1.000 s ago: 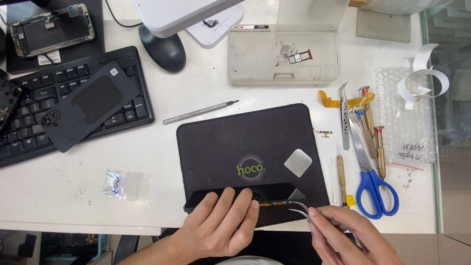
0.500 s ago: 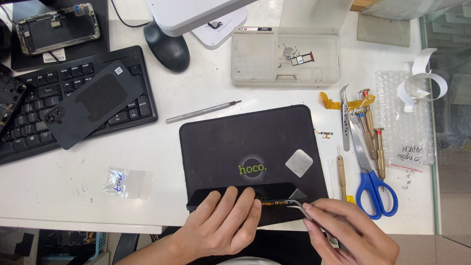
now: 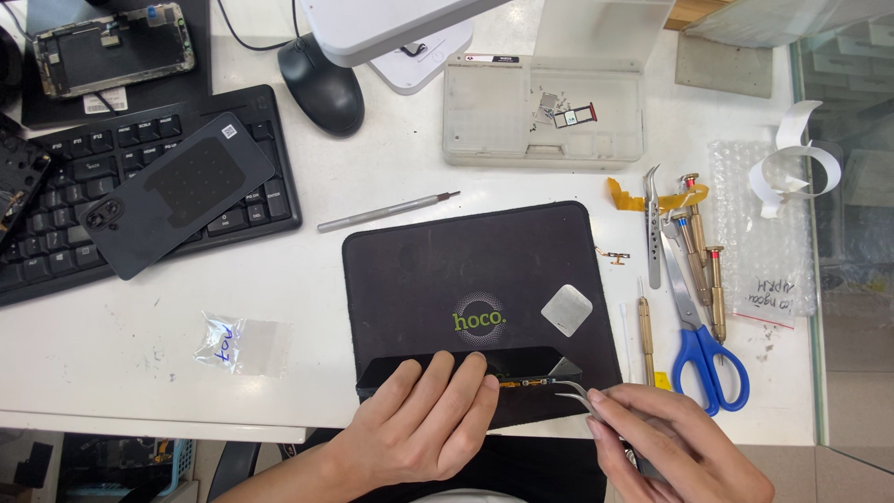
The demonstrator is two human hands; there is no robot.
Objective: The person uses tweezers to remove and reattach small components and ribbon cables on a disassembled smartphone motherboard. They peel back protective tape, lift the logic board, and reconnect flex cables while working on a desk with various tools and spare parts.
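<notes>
Head cam, looking straight down at our bench. Our left hand (image 3: 424,419) lies flat w/ fingers spread on a dark phone body (image 3: 466,368), pinning it at the near edge of the black work mat (image 3: 438,270). It isn't gripping anything, just pressing. Our right hand (image 3: 666,447) pinches a pair of fine curved tweezers (image 3: 573,391), fingers closed tight around the shaft, tips nearly together right beside a thin gold flex cable (image 3: 521,382) that runs along the phone's edge. Can't tell if the tips actually have the cable yet, too small to see.

Handling-wise, imo that flex is super light, floppy and fragile, so it'd tear or crease easily. Best grabbed near its connector end or a stiffened bit, not mid-ribbon, w/ barely any squeeze. The phone body is stiff but probably slick on the mat, hence the flat palm.

Other stuff: a small silver square plate (image 3: 566,310) on the mat, blue-handled scissors (image 3: 703,349) and a few screwdrivers (image 3: 698,242) to the right, a clear parts tray (image 3: 545,112) further back, and a black keyboard (image 3: 140,196) far left w/ a phone back cover (image 3: 177,191) lying on it.
</notes>
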